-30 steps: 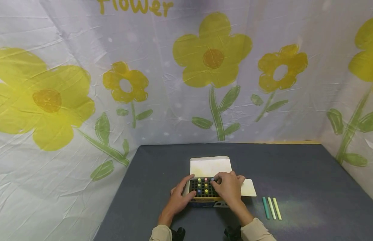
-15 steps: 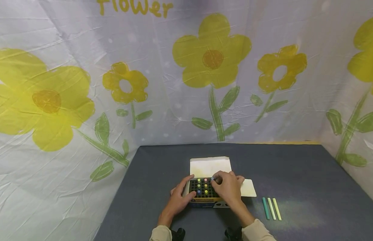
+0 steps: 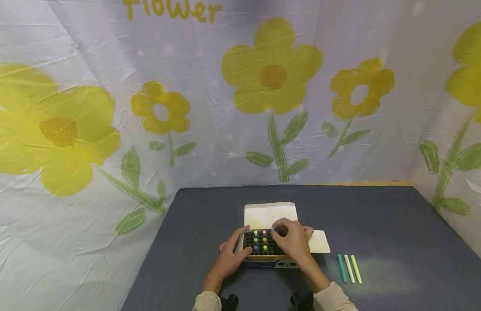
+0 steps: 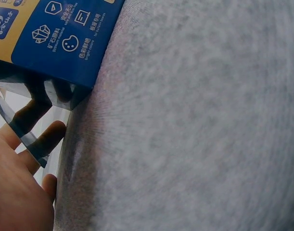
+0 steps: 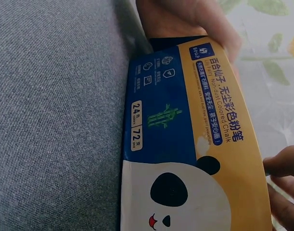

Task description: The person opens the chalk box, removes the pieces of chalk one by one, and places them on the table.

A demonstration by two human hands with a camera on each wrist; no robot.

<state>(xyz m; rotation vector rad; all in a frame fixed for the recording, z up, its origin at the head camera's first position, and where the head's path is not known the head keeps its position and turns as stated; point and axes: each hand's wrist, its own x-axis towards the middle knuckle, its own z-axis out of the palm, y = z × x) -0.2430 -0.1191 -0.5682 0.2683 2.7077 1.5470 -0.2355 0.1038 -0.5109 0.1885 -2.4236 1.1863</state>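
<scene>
I note three chalk sticks [image 3: 349,268] laid out on the table [image 3: 400,224]; several remain in the chalk box [image 3: 262,248]. My left hand [image 3: 229,255] grips its side; right hand [image 3: 292,242] apparently pinches one stick at the back row.

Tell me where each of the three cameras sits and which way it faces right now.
Head: worn high, looking forward and down at the grey table, the open blue-and-yellow cardboard chalk box, three loose chalk sticks and the flower-print backdrop; left hand, right hand and both sleeves show.
Left wrist: low at table level, looking along the box's blue side; left hand's fingers show.
Right wrist: low, facing the box's panda-printed front; fingertips show.
All three share the box.
</scene>
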